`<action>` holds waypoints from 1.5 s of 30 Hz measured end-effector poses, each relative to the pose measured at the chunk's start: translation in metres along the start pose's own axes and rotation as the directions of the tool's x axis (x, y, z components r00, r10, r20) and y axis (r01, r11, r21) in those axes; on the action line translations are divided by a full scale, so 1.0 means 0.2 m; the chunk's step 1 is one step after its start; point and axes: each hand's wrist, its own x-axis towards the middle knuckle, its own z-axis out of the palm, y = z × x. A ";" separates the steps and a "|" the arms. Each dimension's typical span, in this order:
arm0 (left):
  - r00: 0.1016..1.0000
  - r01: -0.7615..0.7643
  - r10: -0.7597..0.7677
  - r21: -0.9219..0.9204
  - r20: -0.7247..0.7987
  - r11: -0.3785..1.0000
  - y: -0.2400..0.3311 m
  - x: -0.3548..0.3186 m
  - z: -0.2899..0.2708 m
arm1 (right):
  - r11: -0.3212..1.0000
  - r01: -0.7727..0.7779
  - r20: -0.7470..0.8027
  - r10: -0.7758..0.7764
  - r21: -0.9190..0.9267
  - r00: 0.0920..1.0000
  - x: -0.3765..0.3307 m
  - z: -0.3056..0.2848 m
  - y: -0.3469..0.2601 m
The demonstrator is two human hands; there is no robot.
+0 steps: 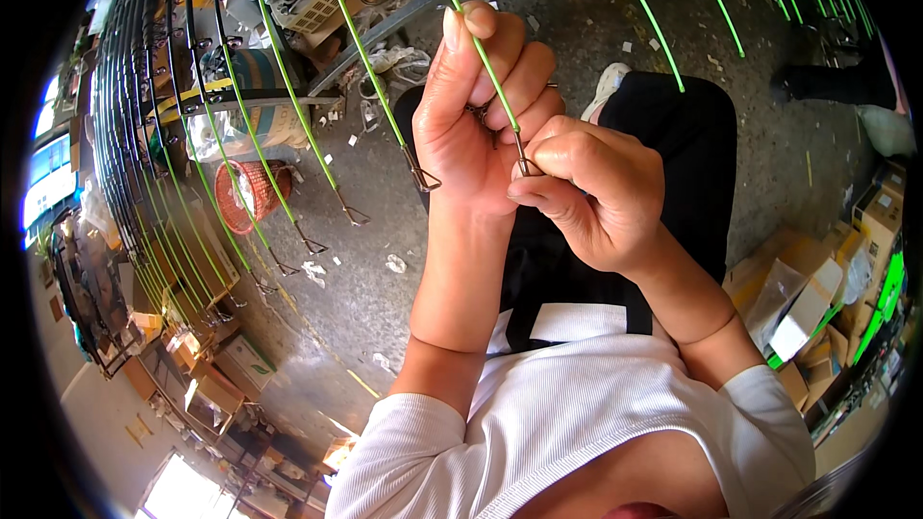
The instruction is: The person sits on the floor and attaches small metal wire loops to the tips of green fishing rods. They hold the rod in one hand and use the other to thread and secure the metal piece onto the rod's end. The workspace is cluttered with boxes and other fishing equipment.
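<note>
A thin green fishing rod (pixel 497 88) comes down from the upper edge in front of me. My left hand (pixel 450 139) is closed, pinching the rod between thumb and forefinger; its other fingers curl toward the palm, where small dark pieces partly show. At the rod's lower end is a dark metal tip guide (pixel 522 156). My right hand (pixel 615 194) pinches this guide between thumb and forefinger, partly hiding its ring. To the left of my left hand hangs another green rod (pixel 363 56), ending in a triangular tip guide (pixel 423 180).
Several more rods with tip guides hang in a row on the left. Bare green rod ends (pixel 649 14) hang to the right. A red basket (pixel 252 197) stands on the floor, which has paper scraps on it. Cardboard boxes (pixel 803 303) are piled at the right.
</note>
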 end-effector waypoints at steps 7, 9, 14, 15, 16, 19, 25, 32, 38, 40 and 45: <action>0.999 -0.026 0.028 0.067 -0.037 0.997 -0.02 0.00 0.03 | 0.998 0.049 -0.108 -0.054 -0.051 0.993 -0.02 0.02 0.00; 0.996 -0.038 0.050 0.166 -0.068 0.985 -0.03 -0.01 0.03 | 0.997 0.032 -0.114 -0.040 -0.066 0.993 -0.01 0.01 -0.01; 0.996 -0.055 0.062 0.099 -0.071 0.994 -0.04 -0.03 0.02 | 0.997 0.049 -0.018 -0.050 -0.056 0.999 0.00 -0.06 -0.02; 0.997 -0.040 0.046 0.079 -0.066 0.996 -0.03 -0.02 0.03 | 0.996 0.076 -0.004 -0.076 -0.044 0.997 0.00 -0.06 -0.02; 0.998 -0.026 0.030 0.058 -0.060 0.998 -0.03 -0.02 0.03 | 0.994 0.101 0.017 -0.100 -0.036 0.995 -0.02 -0.05 -0.01; 0.999 -0.003 0.005 0.046 -0.035 0.999 -0.03 0.00 0.04 | 0.990 0.137 0.055 -0.135 -0.040 0.989 -0.03 -0.04 0.01; 1.000 0.000 0.000 0.021 0.012 1.000 -0.02 0.00 0.03 | 0.993 0.113 0.017 -0.112 -0.036 0.994 -0.01 -0.03 0.01; 0.999 -0.005 0.004 0.009 0.033 1.000 -0.03 0.00 0.02 | 0.990 0.126 0.005 -0.126 -0.054 0.992 -0.01 -0.02 0.00; 0.999 -0.011 0.011 -0.003 0.040 1.000 -0.03 0.00 0.02 | 0.999 0.039 -0.012 -0.039 0.003 0.999 -0.01 -0.02 -0.01; 0.999 -0.017 0.018 -0.011 0.036 1.000 -0.03 0.00 0.03 | 0.997 -0.057 -0.035 0.059 0.058 0.998 -0.02 -0.02 -0.03; 0.998 -0.021 0.022 -0.024 0.059 0.999 -0.04 0.00 0.01 | 1.000 -0.013 0.017 0.013 0.012 1.000 0.00 -0.04 -0.04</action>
